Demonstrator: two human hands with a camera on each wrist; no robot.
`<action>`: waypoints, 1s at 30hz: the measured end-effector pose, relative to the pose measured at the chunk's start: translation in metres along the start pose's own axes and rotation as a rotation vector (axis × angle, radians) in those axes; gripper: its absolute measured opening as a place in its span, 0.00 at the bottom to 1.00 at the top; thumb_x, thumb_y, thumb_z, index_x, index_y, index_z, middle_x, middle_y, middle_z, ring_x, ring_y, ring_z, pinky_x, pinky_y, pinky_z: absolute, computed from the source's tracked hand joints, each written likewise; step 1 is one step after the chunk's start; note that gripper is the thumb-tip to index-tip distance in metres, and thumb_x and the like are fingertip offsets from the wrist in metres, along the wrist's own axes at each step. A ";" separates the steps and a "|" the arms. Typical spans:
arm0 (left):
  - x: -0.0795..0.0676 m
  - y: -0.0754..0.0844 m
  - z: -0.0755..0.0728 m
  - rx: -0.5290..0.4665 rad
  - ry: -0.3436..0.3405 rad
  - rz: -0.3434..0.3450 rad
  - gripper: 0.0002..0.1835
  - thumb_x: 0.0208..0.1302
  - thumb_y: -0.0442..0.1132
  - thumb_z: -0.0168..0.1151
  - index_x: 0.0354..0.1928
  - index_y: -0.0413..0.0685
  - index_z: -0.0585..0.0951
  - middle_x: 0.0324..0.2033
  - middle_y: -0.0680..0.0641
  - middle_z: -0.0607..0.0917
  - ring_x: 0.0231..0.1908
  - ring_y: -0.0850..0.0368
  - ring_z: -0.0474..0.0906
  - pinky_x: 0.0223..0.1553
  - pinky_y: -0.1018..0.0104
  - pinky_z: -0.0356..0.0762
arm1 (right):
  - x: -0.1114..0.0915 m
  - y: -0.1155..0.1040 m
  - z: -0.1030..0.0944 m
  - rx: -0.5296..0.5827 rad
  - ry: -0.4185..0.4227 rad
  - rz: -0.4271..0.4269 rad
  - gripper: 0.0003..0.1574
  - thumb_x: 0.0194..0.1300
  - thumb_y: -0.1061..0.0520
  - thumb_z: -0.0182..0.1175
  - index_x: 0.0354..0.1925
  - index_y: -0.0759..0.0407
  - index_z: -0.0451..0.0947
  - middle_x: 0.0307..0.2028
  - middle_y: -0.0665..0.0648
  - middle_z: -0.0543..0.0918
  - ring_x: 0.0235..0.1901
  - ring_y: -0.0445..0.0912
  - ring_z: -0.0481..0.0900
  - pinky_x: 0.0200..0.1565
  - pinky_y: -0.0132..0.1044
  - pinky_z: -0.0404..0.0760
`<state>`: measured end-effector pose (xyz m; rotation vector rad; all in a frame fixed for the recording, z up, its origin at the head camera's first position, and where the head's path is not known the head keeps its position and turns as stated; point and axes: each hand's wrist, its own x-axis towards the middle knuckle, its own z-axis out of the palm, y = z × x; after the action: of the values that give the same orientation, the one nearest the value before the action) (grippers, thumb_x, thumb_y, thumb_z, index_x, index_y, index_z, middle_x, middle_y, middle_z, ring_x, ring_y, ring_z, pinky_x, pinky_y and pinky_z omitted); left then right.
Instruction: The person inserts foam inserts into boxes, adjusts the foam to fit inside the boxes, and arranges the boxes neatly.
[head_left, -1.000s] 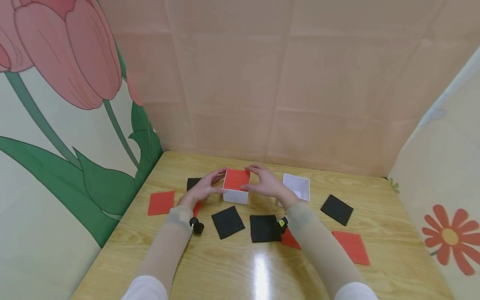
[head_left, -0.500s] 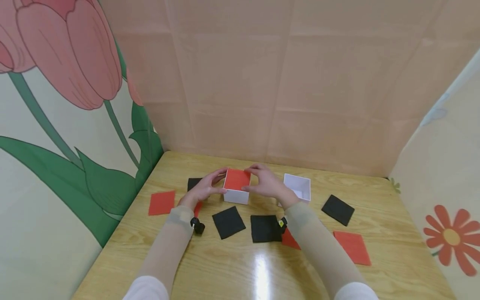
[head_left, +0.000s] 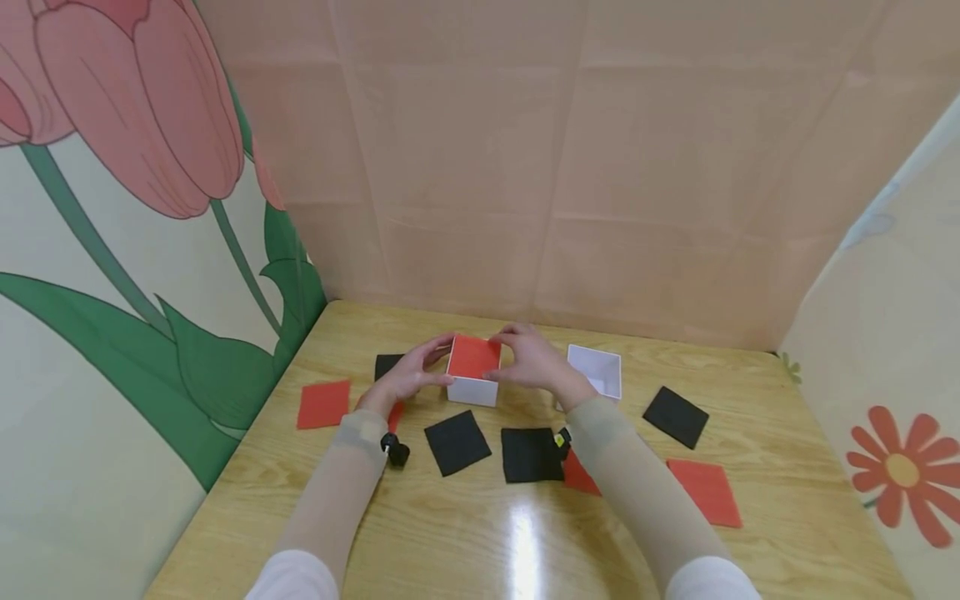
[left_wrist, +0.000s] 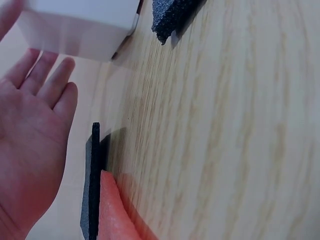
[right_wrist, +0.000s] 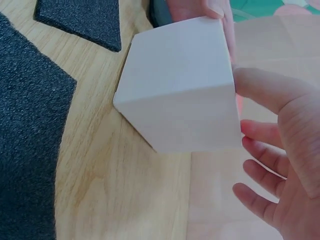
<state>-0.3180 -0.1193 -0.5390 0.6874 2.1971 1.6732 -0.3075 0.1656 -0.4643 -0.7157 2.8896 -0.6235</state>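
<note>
A white square box (head_left: 472, 392) stands at the table's middle back, with a red foam square (head_left: 474, 357) lying at the level of its rim. My left hand (head_left: 406, 375) holds the box's left side, thumb at the near corner and fingers along the side; in the left wrist view those fingers (left_wrist: 55, 85) look fairly straight. My right hand (head_left: 534, 360) has its thumb and index finger at the foam square's right edge, near and far corners. From the right wrist, the box's outer walls (right_wrist: 175, 90) show, while the foam square is mostly hidden.
A second white box (head_left: 596, 367), open at the top, stands to the right, partly behind my right wrist. Black foam squares (head_left: 457, 442) and red foam squares (head_left: 704, 492) lie scattered on the wooden table (head_left: 450, 533). A curtain (head_left: 540, 167) hangs behind.
Both hands keep their places at the box and the red foam square. Only a very slight shift of the right hand and of the view shows.
</note>
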 end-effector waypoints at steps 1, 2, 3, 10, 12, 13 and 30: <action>0.000 0.000 0.000 -0.003 0.000 -0.002 0.48 0.70 0.38 0.74 0.85 0.46 0.57 0.82 0.46 0.63 0.80 0.44 0.58 0.78 0.40 0.56 | 0.000 -0.002 -0.001 -0.005 -0.003 0.000 0.44 0.59 0.38 0.78 0.68 0.53 0.81 0.68 0.60 0.76 0.68 0.58 0.69 0.68 0.60 0.75; -0.001 0.001 0.000 -0.006 0.000 -0.004 0.48 0.70 0.38 0.74 0.85 0.47 0.57 0.82 0.45 0.63 0.80 0.43 0.58 0.79 0.40 0.56 | 0.001 -0.003 -0.001 -0.009 -0.004 -0.002 0.43 0.59 0.38 0.79 0.68 0.54 0.82 0.68 0.60 0.76 0.68 0.58 0.69 0.68 0.60 0.74; -0.001 0.000 0.000 -0.006 0.001 -0.006 0.48 0.70 0.38 0.74 0.85 0.48 0.58 0.82 0.46 0.63 0.80 0.44 0.58 0.78 0.40 0.56 | 0.001 -0.005 -0.002 -0.014 -0.004 -0.003 0.43 0.59 0.39 0.79 0.68 0.54 0.82 0.68 0.60 0.76 0.68 0.58 0.69 0.68 0.59 0.74; -0.003 0.000 0.000 0.003 0.003 -0.009 0.48 0.70 0.40 0.74 0.85 0.47 0.57 0.82 0.47 0.63 0.80 0.44 0.58 0.78 0.41 0.58 | 0.006 -0.016 -0.001 -0.037 0.025 -0.027 0.45 0.58 0.36 0.79 0.69 0.52 0.82 0.68 0.58 0.77 0.67 0.56 0.71 0.65 0.58 0.78; -0.003 0.001 0.001 -0.002 0.004 -0.010 0.49 0.70 0.39 0.74 0.85 0.47 0.57 0.82 0.47 0.62 0.80 0.44 0.58 0.78 0.41 0.59 | 0.008 -0.020 0.001 -0.038 0.036 -0.034 0.46 0.58 0.34 0.78 0.69 0.51 0.81 0.69 0.57 0.77 0.66 0.57 0.72 0.63 0.57 0.80; -0.003 0.001 0.002 -0.005 0.004 -0.012 0.48 0.70 0.39 0.74 0.85 0.47 0.57 0.82 0.47 0.62 0.80 0.44 0.58 0.77 0.42 0.60 | 0.009 -0.023 0.002 -0.039 0.039 -0.040 0.47 0.58 0.33 0.78 0.70 0.51 0.81 0.69 0.58 0.77 0.66 0.57 0.73 0.61 0.57 0.82; 0.002 0.003 0.007 0.007 -0.010 0.010 0.48 0.70 0.38 0.74 0.85 0.48 0.58 0.82 0.46 0.63 0.80 0.44 0.59 0.76 0.43 0.64 | 0.017 -0.034 0.008 -0.084 0.008 -0.063 0.46 0.63 0.36 0.76 0.72 0.53 0.79 0.68 0.59 0.78 0.61 0.56 0.77 0.57 0.50 0.85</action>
<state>-0.3155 -0.1120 -0.5374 0.7085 2.1970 1.6643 -0.3064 0.1269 -0.4578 -0.8195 2.9256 -0.5157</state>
